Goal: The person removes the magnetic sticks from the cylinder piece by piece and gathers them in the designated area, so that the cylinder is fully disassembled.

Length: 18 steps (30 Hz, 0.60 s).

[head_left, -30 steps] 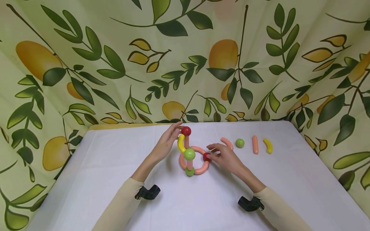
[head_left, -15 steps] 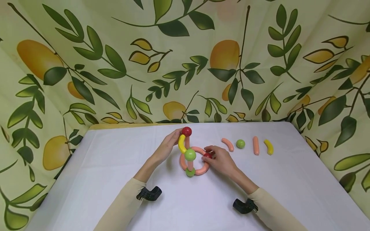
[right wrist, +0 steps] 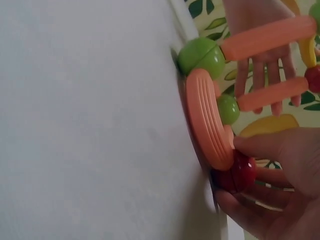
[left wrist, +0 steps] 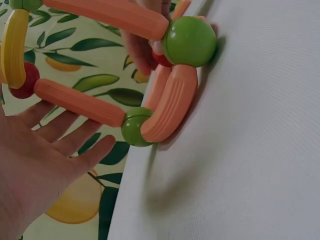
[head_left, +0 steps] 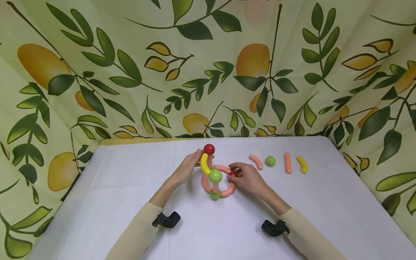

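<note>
A ring of curved salmon-pink sticks (head_left: 227, 191) lies on the table, joined by balls. Two straight pink sticks stand up from it: the rear one (right wrist: 272, 93) carries a red ball (head_left: 209, 149), the front one (left wrist: 107, 16) a light green ball (head_left: 215, 176). A curved yellow stick (head_left: 204, 164) bridges those two top balls. My left hand (head_left: 186, 169) has its fingers stretched out beside the rear upright, just below the red top ball. Between thumb and fingers, my right hand (head_left: 250, 177) pinches the red ball (right wrist: 240, 172) at the ring's right side.
Right of the structure lie a curved pink stick (head_left: 256, 162), a loose green ball (head_left: 270, 161), a straight pink stick (head_left: 287, 163) and a curved yellow stick (head_left: 302, 164). A patterned curtain (head_left: 208, 90) hangs behind the white-covered table (head_left: 130, 180).
My left hand has come down from the red top ball to the rear upright. My right hand has moved slightly left and its fingers have closed on the ring's red ball.
</note>
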Motion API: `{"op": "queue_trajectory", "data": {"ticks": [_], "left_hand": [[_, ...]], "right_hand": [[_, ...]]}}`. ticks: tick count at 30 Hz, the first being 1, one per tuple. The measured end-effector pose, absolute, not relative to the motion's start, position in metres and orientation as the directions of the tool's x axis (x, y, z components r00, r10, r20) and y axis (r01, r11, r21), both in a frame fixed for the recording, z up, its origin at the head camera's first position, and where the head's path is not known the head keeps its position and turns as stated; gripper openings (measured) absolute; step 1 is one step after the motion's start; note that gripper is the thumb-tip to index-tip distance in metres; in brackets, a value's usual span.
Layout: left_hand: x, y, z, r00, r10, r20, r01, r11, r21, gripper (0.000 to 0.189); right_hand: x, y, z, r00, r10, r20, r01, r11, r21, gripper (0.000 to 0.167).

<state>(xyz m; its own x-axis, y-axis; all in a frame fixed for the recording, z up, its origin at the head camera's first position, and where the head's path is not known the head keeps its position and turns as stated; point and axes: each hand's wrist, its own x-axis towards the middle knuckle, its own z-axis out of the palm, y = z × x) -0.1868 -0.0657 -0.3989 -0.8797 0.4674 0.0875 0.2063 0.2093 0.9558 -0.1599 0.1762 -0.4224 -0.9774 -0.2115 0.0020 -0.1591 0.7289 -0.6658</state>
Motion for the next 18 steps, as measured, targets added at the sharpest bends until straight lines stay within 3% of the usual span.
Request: {"op": "queue_trajectory", "data": {"ticks": [11,18], "left_hand": [[-0.179,-0.07,-0.398,-0.87,0.484,0.097,0.215,0.193,0.957,0.059],[-0.173,-0.071,-0.4,-0.858,0.5,0.115,0.217,0.151,0.964,0.049]], "right_hand": [[-0.172,0.187,-0.418,-0.919,-0.394,-0.015,-0.282,0.684,-0.673,0.04],[-0.181,0.192,-0.421,-0.891,-0.452,0.047,-0.366,0.653,-0.662,0.037]]}}
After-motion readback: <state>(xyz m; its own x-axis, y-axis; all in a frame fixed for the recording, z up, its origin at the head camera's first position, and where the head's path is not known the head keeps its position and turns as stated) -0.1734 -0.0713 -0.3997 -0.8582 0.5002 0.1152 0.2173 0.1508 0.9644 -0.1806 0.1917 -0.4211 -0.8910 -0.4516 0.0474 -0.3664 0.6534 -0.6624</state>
